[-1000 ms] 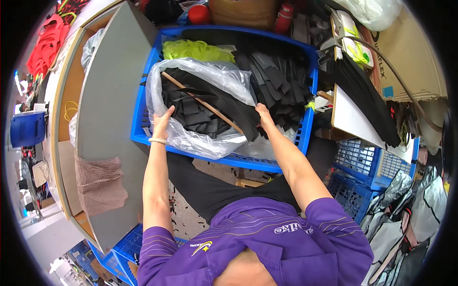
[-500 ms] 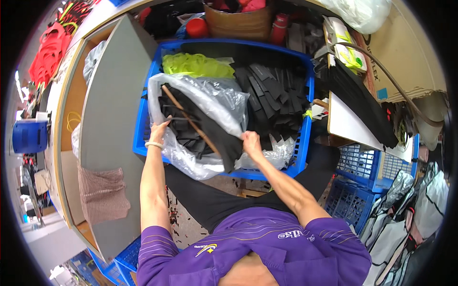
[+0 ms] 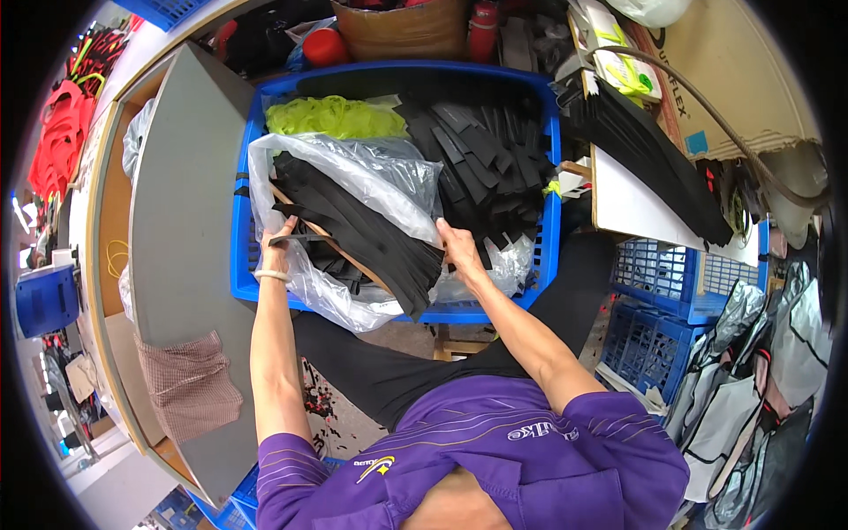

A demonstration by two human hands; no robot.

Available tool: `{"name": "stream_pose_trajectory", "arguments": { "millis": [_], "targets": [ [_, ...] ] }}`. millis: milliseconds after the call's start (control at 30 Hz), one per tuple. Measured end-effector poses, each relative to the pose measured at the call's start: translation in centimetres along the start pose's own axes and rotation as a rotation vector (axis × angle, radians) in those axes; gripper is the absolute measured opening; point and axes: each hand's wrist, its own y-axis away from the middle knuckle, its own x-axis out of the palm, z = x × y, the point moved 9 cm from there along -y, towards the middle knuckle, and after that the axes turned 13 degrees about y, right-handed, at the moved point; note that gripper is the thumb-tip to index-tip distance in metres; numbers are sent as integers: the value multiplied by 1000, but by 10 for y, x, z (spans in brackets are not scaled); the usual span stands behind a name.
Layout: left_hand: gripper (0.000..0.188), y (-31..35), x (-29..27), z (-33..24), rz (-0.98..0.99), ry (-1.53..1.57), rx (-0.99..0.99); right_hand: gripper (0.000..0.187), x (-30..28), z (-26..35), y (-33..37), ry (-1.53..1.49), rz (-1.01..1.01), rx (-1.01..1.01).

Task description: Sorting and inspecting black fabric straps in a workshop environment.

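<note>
A bundle of long black strips (image 3: 353, 208) lies slanting across an opened clear plastic bag (image 3: 349, 305), with a thin brown edge along its lower side. At the bundle's left end, my left hand (image 3: 276, 252) is closed on a black strip (image 3: 305, 237) that sticks out from it. Beside the bundle's right end, my right hand (image 3: 461, 247) is bent with its fingers at the bag's edge; what it pinches, if anything, is hidden. All this sits in a blue plastic crate (image 3: 243, 256), with more black strips (image 3: 486, 168) at its right and neon-yellow pieces (image 3: 336, 117) at the back.
A grey board (image 3: 185, 221) with a brown ribbed cloth (image 3: 190, 380) stands on the left. To the right is a white table (image 3: 636, 199) bearing a black strip bundle (image 3: 654, 159). Blue crates (image 3: 654, 340) are stacked below it. A cardboard box (image 3: 402, 31) stands behind.
The strip bundle has rolled over and fanned out, so more of its black faces show. My right hand has shifted up slightly against the bag. The whole view has moved a little.
</note>
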Motion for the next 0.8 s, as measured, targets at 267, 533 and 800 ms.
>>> {"name": "stream_pose_trajectory", "arguments": {
  "millis": [267,533,800],
  "targets": [
    [68,36,-40,-10,-124,-76,98,39,17,195,136,662,-317,-1179],
    [54,101,10,-42,284,107,-166,59,90,170,-26,1293,-114,-1164],
    [71,126,-19,-73,159,132,98,57,106,179,-29,1346,-37,-1191]
  ]
}}
